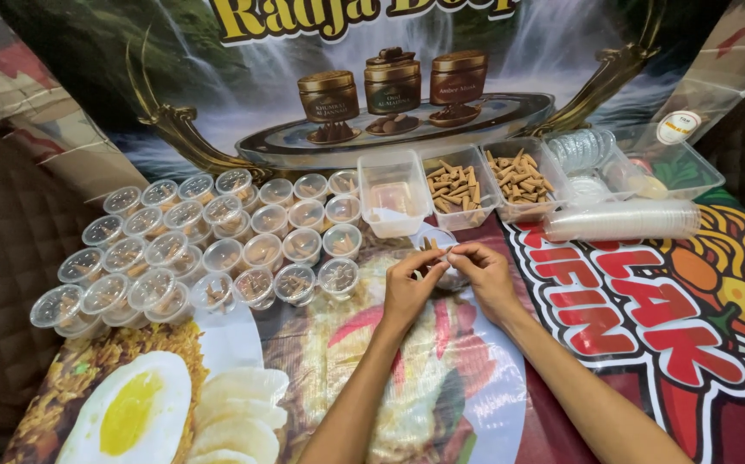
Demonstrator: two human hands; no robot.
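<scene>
My left hand (408,288) and my right hand (484,273) meet over a small clear plastic cup (451,277) on the printed mat. Both hands pinch short brown cone sticks (431,245) above the cup. The fingers are closed on the sticks. Just beyond the hands stand three clear rectangular tubs: one nearly empty (392,202), and two holding many brown cone sticks (458,187) (518,179).
Several small lidded clear cups (209,236) are packed in rows at the left. A lying stack of clear cups (621,221) and a tub of round lids (583,150) sit at the right. A printed banner (389,77) lies behind.
</scene>
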